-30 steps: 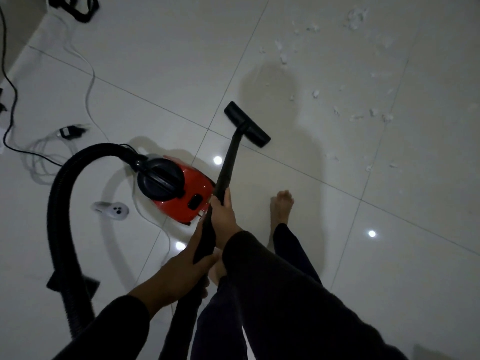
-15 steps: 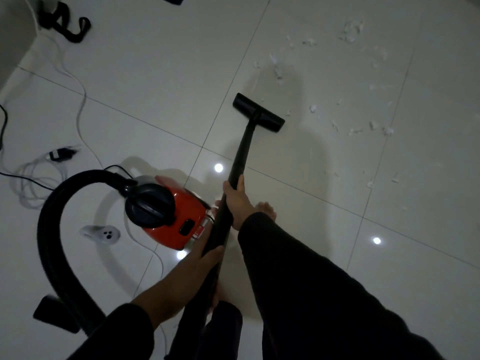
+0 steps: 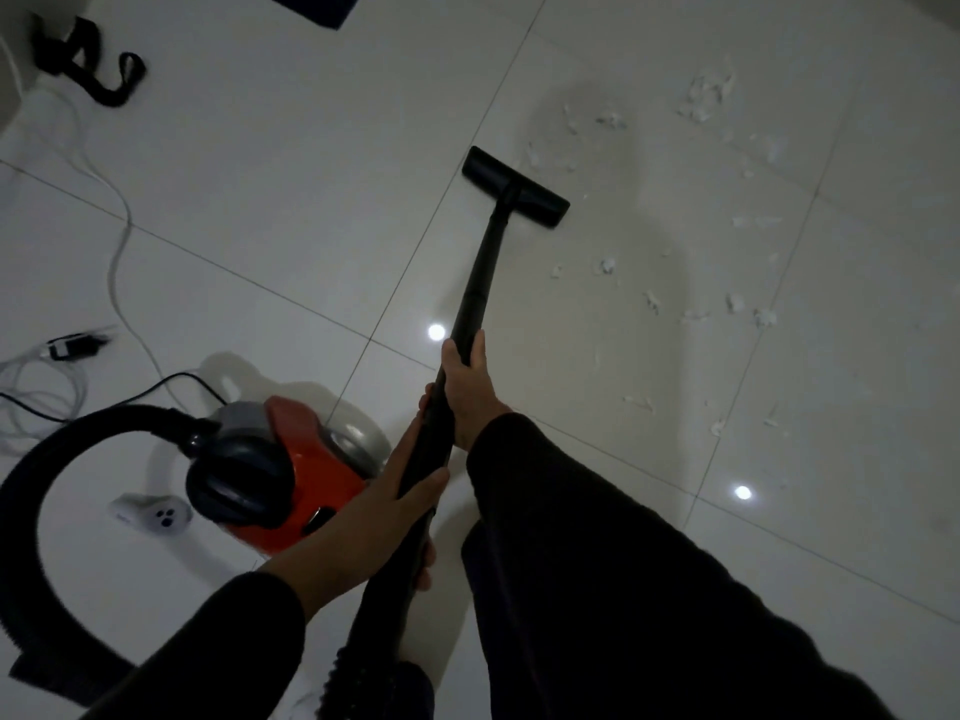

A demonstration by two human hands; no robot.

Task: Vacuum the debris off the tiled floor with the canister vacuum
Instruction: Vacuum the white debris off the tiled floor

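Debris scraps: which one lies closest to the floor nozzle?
The small white scrap just beyond the floor nozzle, off its far right side; the other scraps sit farther off to the right.

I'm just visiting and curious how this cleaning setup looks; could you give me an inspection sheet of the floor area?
Surface: glossy white tiled floor, lamp glare spots.
Job's things: red canister vacuum; black wand; floor nozzle flat on a tile; white debris scattered beyond and right of it.
Clutter: black strap; small white device; dark mat corner.
Hands: left hand and right hand both grip the wand, right higher.
Cables: white cord, black cord, ribbed hose.
Surroundings: dim; nothing else seen.
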